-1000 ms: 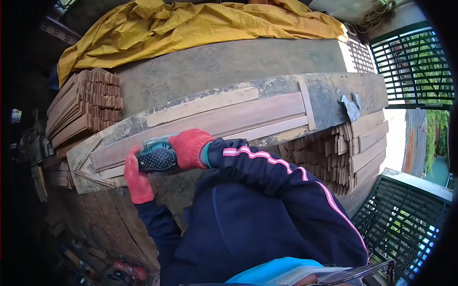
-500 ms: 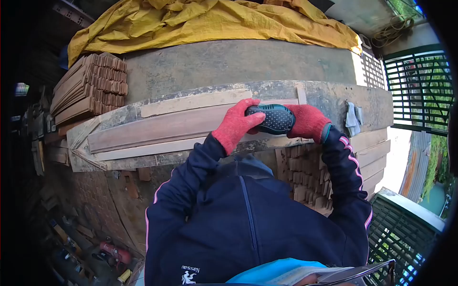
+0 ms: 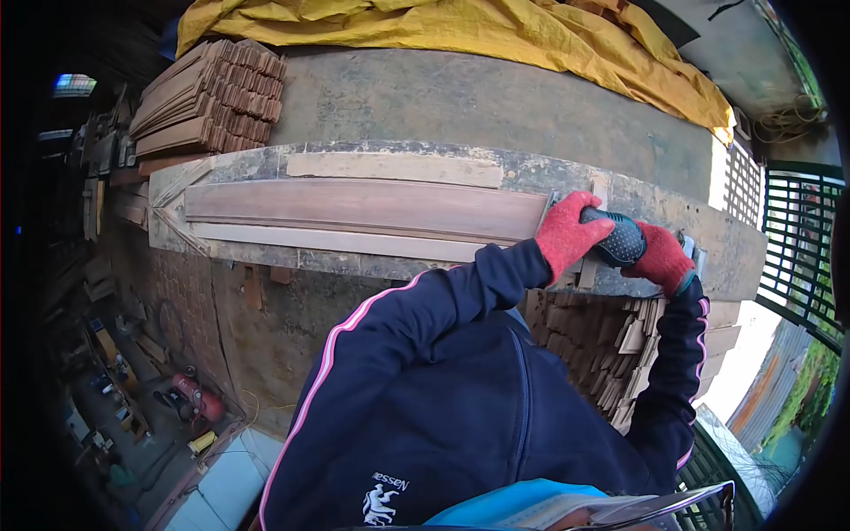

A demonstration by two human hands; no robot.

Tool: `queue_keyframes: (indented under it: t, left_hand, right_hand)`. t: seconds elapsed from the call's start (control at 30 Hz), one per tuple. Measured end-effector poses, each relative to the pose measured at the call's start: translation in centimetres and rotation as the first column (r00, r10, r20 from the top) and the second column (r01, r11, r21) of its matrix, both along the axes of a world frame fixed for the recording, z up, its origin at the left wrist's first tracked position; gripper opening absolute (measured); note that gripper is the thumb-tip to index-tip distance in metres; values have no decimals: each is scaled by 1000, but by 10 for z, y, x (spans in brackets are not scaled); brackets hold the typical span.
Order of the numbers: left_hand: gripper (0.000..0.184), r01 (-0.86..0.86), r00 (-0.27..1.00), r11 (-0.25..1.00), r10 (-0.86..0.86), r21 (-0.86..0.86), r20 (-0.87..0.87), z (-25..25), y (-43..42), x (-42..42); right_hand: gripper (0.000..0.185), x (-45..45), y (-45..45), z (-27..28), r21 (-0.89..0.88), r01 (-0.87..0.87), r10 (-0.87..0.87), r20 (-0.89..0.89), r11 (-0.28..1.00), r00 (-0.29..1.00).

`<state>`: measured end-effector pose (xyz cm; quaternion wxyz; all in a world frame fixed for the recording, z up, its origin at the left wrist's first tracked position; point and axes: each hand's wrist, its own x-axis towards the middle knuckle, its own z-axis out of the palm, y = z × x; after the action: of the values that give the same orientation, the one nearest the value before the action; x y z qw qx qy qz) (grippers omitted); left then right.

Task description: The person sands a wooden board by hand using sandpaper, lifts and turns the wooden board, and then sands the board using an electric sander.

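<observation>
Both hands wear red knitted gloves. My left hand point(image 3: 569, 232) is closed on the front of a dark, dotted power tool point(image 3: 621, 241) at the right end of a long reddish-brown board point(image 3: 372, 205). My right hand point(image 3: 660, 258) grips the tool's rear end. The underside of the tool is hidden. The board lies on a worn workbench point(image 3: 708, 234), with a pale strip point(image 3: 328, 242) along its near edge and another light strip point(image 3: 394, 167) beyond it. A short crosspiece point(image 3: 588, 273) shows partly beneath the tool.
Stacked wooden boards point(image 3: 212, 97) stand at the back left, and more boards point(image 3: 602, 345) sit below the bench's near side. A yellow tarp point(image 3: 443, 22) lies along the far side. A red machine point(image 3: 197, 396) is on the floor at lower left.
Both hands and the tool have travelled right along the board, from its left part to its right end. The view has shifted, and more of the board's left part now shows.
</observation>
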<state>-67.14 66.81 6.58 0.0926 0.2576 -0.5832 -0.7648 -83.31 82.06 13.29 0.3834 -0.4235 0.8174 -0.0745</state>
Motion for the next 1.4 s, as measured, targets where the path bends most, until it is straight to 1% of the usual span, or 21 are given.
queue_keyframes:
  t: [0.03, 0.1, 0.13, 0.2, 0.23, 0.3, 0.37, 0.4, 0.5, 0.53, 0.6, 0.7, 0.83, 0.93, 1.0, 1.13, 1.23, 1.3, 1.4]
  left_hand:
    - [48, -5, 1000, 1000, 5, 0, 4, 1, -1, -1]
    - [32, -66, 993, 997, 71, -50, 99, 2, -2, -2]
    - [32, -69, 992, 996, 73, -48, 103, 0, -4, -1]
    - [46, -65, 980, 975, 103, -214, 171, -6, -12, 3]
    - [46, -67, 979, 975, 105, -212, 173, -8, -15, 5]
    - [48, -103, 982, 952, 143, -289, 120, -10, -21, 11]
    - [48, -111, 983, 941, 152, -319, 105, -18, -26, 14]
    - [47, -112, 984, 932, 151, -345, 90, -18, -30, 16]
    - [47, -160, 975, 937, 199, -311, 98, -16, -38, 23]
    - [47, -167, 974, 935, 206, -312, 95, -14, -42, 25]
    - [40, -169, 973, 907, 215, -386, 79, -11, -48, 32]
    - [41, -186, 973, 911, 224, -369, 62, -11, -58, 40]
    - [41, -210, 967, 896, 249, -391, 50, -13, -67, 48]
    - [41, -206, 964, 898, 254, -388, 76, -11, -74, 56]
    - [40, -223, 961, 918, 263, -329, 82, -11, -78, 60]
    - [41, -215, 961, 911, 261, -352, 89, -13, -88, 69]
    - [46, -220, 957, 903, 273, -370, 96, -11, -95, 77]
    - [45, -226, 956, 926, 271, -303, 113, -10, -101, 83]
    - [46, -261, 945, 930, 300, -258, 127, -7, -109, 91]
  right_hand:
    - [74, 0, -3, 0, 4, 2, -2, 9, 1000, 1000]
    - [74, 4, -11, 1, 10, 2, -2, 20, 1000, 1000]
    - [77, 7, -17, 2, 29, -4, 3, 17, 1000, 1000]
    - [79, 13, -26, 5, 50, -11, 10, 16, 999, 1000]
    - [79, 16, -30, 5, 57, -16, 15, 17, 998, 1000]
    - [79, 22, -37, 7, 62, -28, 27, 19, 998, 999]
    - [70, 27, -45, 8, 20, -71, 71, -4, 997, 997]
    - [70, 29, -49, 8, 18, -78, 78, -5, 997, 997]
    - [69, 35, -60, 9, 0, -82, 82, 9, 997, 997]
    - [69, 37, -64, 10, 22, -87, 87, 1, 996, 996]
    - [69, 41, -71, 9, 43, -99, 100, -7, 994, 995]
    - [68, 47, -79, 8, 17, -105, 105, 13, 994, 994]
    - [71, 56, -93, 10, 43, -93, 93, 12, 995, 996]
    - [73, 62, -101, 9, 54, -91, 91, 5, 994, 996]
    - [73, 66, -105, 8, 59, -96, 96, -4, 994, 995]
    - [74, 74, -113, 4, 43, -107, 106, 6, 993, 994]
    - [72, 80, -122, 6, 50, -123, 123, -4, 991, 992]
    - [71, 85, -129, 7, 59, -132, 133, -12, 989, 991]
    - [68, 92, -139, 6, 8, -160, 160, -7, 987, 987]
